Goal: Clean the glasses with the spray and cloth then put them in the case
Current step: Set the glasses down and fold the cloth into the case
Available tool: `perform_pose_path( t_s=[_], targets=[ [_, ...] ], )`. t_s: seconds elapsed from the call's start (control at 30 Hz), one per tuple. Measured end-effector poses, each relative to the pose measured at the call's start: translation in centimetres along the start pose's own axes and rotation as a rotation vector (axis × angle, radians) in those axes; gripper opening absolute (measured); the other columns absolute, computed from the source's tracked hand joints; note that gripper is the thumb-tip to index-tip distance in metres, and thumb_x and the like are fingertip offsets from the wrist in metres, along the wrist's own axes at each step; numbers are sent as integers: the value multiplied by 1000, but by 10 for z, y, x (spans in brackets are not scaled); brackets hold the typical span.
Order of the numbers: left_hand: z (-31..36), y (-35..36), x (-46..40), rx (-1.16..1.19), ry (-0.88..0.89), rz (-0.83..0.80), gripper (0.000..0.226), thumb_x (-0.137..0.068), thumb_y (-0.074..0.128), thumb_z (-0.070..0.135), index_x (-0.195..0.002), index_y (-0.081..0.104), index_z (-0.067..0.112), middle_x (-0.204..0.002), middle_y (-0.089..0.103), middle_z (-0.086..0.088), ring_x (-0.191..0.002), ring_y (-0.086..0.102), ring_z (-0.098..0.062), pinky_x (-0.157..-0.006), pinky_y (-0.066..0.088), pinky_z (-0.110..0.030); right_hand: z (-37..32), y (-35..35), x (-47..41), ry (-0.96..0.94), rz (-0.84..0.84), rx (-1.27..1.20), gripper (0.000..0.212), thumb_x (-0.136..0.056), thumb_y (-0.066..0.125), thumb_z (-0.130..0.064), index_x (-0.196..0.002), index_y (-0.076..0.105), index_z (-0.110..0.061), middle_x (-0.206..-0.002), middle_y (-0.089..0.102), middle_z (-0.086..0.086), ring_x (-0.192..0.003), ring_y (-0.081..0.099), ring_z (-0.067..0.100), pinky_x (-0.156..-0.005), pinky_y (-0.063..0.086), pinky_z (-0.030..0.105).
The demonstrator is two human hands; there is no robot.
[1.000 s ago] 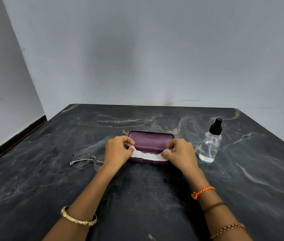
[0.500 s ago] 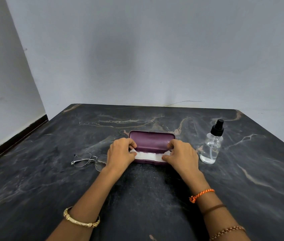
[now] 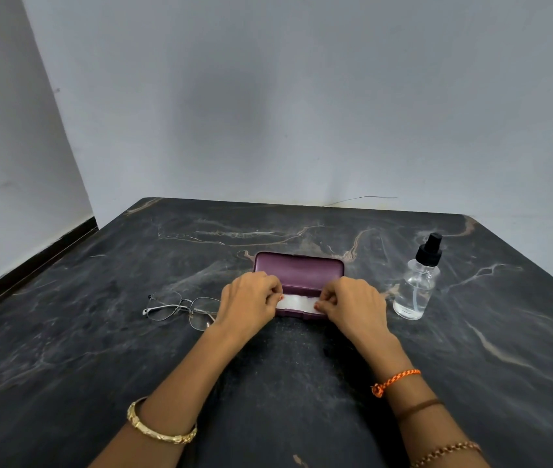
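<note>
A purple glasses case (image 3: pixel 298 270) lies open in the middle of the dark marble table (image 3: pixel 99 349), its lid tipped back. A white cloth (image 3: pixel 297 303) lies flat inside its lower half. My left hand (image 3: pixel 249 300) pinches the cloth's left end and my right hand (image 3: pixel 353 304) pinches its right end. Thin metal-framed glasses (image 3: pixel 180 309) lie on the table just left of my left hand, partly hidden by it. A clear spray bottle with a black nozzle (image 3: pixel 418 282) stands upright to the right of the case.
The table's far edge meets a pale wall (image 3: pixel 302 113). A dark skirting strip (image 3: pixel 42 258) runs along the floor beyond the table's left edge. Both wrists wear bracelets.
Both hands have lowered the cloth from above the case's front edge down into the case, where it now lies flatter. The glasses and bottle have not moved.
</note>
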State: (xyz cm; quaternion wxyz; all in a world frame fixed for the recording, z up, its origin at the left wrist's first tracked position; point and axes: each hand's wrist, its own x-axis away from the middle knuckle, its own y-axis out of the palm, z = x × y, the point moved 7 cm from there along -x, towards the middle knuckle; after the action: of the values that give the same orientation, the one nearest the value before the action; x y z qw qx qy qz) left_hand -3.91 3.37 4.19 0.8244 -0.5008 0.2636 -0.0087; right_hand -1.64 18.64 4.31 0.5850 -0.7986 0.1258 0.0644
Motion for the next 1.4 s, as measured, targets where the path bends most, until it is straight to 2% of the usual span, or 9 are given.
perform_pose_path(
  t_s=[0.27,0.63,0.83,0.97,1.07,1.23,1.3,1.4],
  targets=[
    [-1,6,-1,-63,-15,-28,20,-91,49,25,-101,66,21,-98,70,1,-92,62,-21,-72,47,-34,1,3,0,4,-10,17,20,-85,60,-33,-96,70,-20,-95,70,5,-104,50,23,-62,37,30],
    [-3,4,0,6,5,9,18,-90,52,22,-99,67,20,-95,70,2,-90,62,-19,-70,46,-32,-2,-1,2,-24,65,-4,18,-85,61,-31,-94,70,-18,-91,71,4,-102,51,22,-61,39,28],
    [-4,-5,0,121,54,118,16,-87,55,15,-98,67,16,-92,69,1,-88,60,-17,-68,39,-24,-4,-3,2,-45,133,-59,16,-85,60,-29,-92,70,-19,-87,71,0,-96,52,21,-60,37,26],
    [2,-14,4,154,114,197,14,-86,58,11,-95,68,11,-88,70,-4,-84,61,-20,-69,48,-31,-6,-7,3,-75,200,-76,15,-86,58,-27,-91,69,-17,-87,70,0,-92,50,19,-60,39,27],
    [7,-28,8,165,179,317,11,-80,63,3,-89,70,6,-81,71,-7,-74,63,-24,-61,54,-39,-13,-18,8,-137,344,-123,14,-85,61,-25,-90,69,-15,-87,69,1,-82,41,13,-59,35,27],
    [6,-56,14,101,290,447,11,-74,66,-4,-82,70,3,-73,71,-9,-65,64,-24,-52,55,-33,-41,-26,26,-332,489,-204,6,-75,71,-8,-80,69,-9,-74,69,6,-69,51,23,-53,40,29],
    [-6,-69,14,93,278,503,11,-74,66,-3,-82,70,2,-73,72,-9,-65,66,-23,-54,56,-31,-53,-23,32,-414,486,-230,9,-72,71,-3,-80,70,-8,-75,70,6,-68,54,24,-54,44,30],
    [-40,-87,16,184,124,566,9,-77,67,0,-84,72,3,-74,73,-11,-60,65,-21,-55,56,-34,-70,-16,40,-513,454,-253,17,-69,70,2,-83,70,-8,-76,70,6,-69,57,25,-55,47,32]
  ],
)
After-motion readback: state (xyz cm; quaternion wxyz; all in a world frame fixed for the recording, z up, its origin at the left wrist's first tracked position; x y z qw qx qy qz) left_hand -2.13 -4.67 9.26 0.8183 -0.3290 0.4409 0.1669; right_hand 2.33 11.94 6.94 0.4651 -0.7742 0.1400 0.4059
